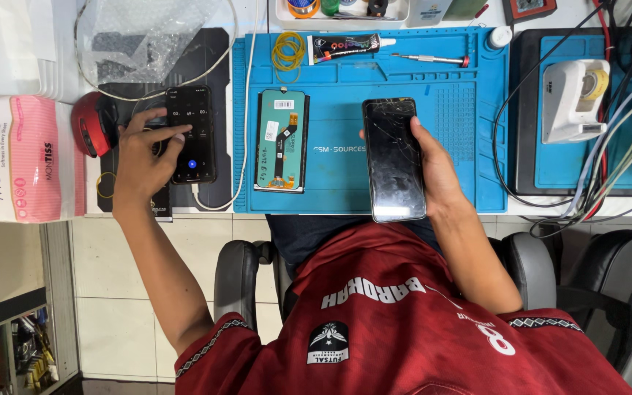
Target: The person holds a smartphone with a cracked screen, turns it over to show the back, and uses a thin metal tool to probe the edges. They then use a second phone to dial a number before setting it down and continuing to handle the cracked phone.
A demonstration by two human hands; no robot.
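1. Nearest, at the near edge of the blue mat: the right hand is wrapped around a dark phone with cracked glass. The thumb lies along its right side. The phone is face up and overhangs the mat toward the person.
2. The cracked phone looks to be in one piece, with no cover or glass lifted, as far as can be seen.
3. On the middle of the mat, left of the cracked phone and apart from it: a display panel lies back side up with its flex cable showing. No hand touches it.
4. Left of the mat, on the counter: the left hand is loosely spread and holds nothing. Its fingertips rest on the lit phone, which is plugged into a white cable.
5. At the far edge of the mat: yellow rubber bands, a glue tube and a screwdriver, all lying unheld.
6. Judgement: early stage, with the parts and tools laid out and no dismantling visible.
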